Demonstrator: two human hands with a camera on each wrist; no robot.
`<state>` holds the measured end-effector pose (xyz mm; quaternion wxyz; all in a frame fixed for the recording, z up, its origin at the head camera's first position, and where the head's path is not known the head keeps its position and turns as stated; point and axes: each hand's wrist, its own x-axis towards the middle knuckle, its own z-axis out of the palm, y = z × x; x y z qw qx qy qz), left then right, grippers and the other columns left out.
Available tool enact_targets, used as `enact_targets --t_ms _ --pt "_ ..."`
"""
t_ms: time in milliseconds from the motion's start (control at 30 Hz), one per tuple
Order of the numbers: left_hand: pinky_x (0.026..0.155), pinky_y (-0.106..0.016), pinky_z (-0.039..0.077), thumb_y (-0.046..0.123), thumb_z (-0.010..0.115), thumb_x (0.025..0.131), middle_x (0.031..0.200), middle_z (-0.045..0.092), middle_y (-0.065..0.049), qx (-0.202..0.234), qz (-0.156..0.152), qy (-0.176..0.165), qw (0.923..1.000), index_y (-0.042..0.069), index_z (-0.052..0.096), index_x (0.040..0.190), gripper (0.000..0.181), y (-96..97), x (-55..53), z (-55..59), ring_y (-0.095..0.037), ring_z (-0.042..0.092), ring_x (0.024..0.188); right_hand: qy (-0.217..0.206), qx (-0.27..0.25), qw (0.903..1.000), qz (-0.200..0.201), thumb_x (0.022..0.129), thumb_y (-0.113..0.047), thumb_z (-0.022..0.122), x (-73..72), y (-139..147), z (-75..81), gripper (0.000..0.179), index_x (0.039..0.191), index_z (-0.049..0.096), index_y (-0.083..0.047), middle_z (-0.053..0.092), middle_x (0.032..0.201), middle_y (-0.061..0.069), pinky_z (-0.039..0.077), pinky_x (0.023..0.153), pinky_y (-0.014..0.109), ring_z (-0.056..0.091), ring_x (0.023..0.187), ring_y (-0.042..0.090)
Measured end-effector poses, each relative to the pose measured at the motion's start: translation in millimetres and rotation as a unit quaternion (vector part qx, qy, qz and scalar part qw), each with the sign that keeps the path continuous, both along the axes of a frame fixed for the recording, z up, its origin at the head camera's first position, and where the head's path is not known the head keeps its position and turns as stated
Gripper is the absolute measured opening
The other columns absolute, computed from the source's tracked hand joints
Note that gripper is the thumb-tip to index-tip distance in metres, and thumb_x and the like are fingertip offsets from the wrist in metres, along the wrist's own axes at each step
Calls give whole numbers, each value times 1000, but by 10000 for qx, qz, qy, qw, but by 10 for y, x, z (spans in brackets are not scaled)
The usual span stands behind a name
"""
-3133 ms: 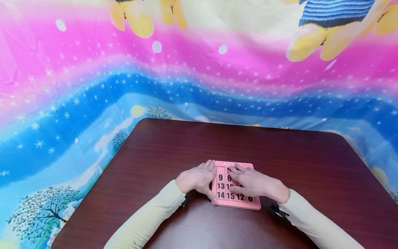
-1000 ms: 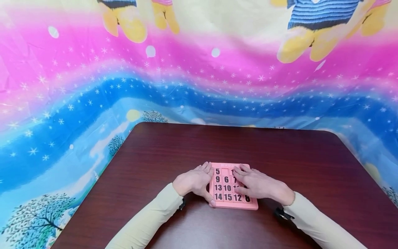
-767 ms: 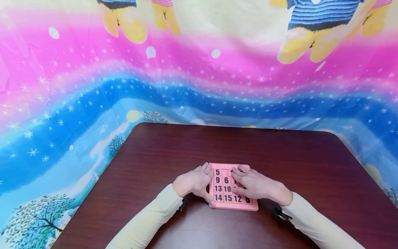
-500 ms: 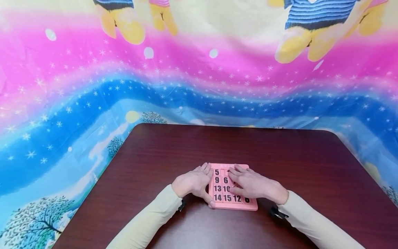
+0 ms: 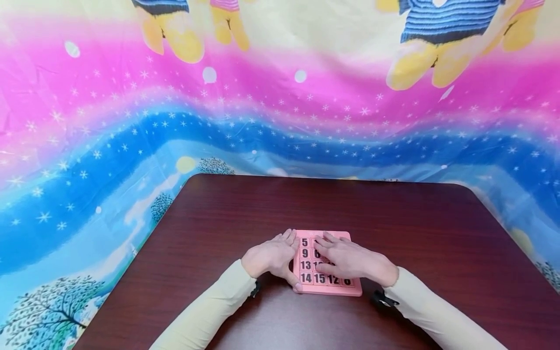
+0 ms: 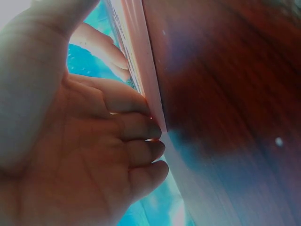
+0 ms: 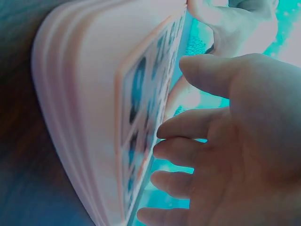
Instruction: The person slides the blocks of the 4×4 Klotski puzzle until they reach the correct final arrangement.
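Note:
A pink sliding number puzzle [image 5: 328, 289] lies flat on the dark wooden table, its black-numbered tiles facing up. Along its left side is my left hand [image 5: 273, 255], fingertips at the far left corner and thumb at the near one. In the left wrist view, the fingertips of that left hand [image 6: 94, 141] touch the puzzle's side edge [image 6: 146, 56]. Over the upper and middle tiles spreads my right hand [image 5: 356, 260], fingertips on the top row beside the 5 tile [image 5: 305, 242]. It hides several tiles. The right wrist view shows the right hand's [image 7: 235, 141] fingers nearly straight.
The brown table [image 5: 245, 204] has rounded corners and extends to all sides of the puzzle. Behind it hangs a colourful printed cloth [image 5: 262, 121]. A black strap [image 5: 385, 298] is at the right wrist.
The 5 tile slid left into the top-left corner earlier. Since then my right hand has moved left across the top row, apparently drawing another tile along. My left hand stays at the puzzle's edge.

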<state>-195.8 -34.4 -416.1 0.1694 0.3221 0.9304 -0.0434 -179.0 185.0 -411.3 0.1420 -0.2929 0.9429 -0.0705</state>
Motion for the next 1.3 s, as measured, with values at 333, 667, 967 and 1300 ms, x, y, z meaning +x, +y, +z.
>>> enact_targets --t_ms 333,667,967,1300 --pt "127 -34 16 76 73 65 164 15 -17 37 45 -24 10000 1 21 155 127 4 1 1 -27 12 154 254 -168 9994 -141 96 -45 57 87 362 66 67 145 45 -1 36 156 21 31 114 65 24 148 43" --pt "127 -34 15 75 73 65 164 15 -16 64 65 -54 9999 2 22 155 127 7 -2 9 -26 11 154 243 -149 9992 -289 95 -46 58 164 591 21 69 144 46 1 39 154 22 36 112 62 28 146 45" --pt "127 -34 15 76 73 64 164 13 -16 59 121 -69 9999 2 20 156 129 -5 -3 1 -26 10 154 297 -127 9992 -236 95 -46 58 152 548 5 70 145 46 1 39 154 22 35 110 66 29 145 45" --pt "127 -34 15 75 74 64 164 13 -17 82 127 -79 9999 2 21 156 128 -2 12 7 -26 10 154 326 -98 9993 -121 95 -44 58 127 461 -26 68 143 47 2 39 153 22 36 111 64 28 146 42"
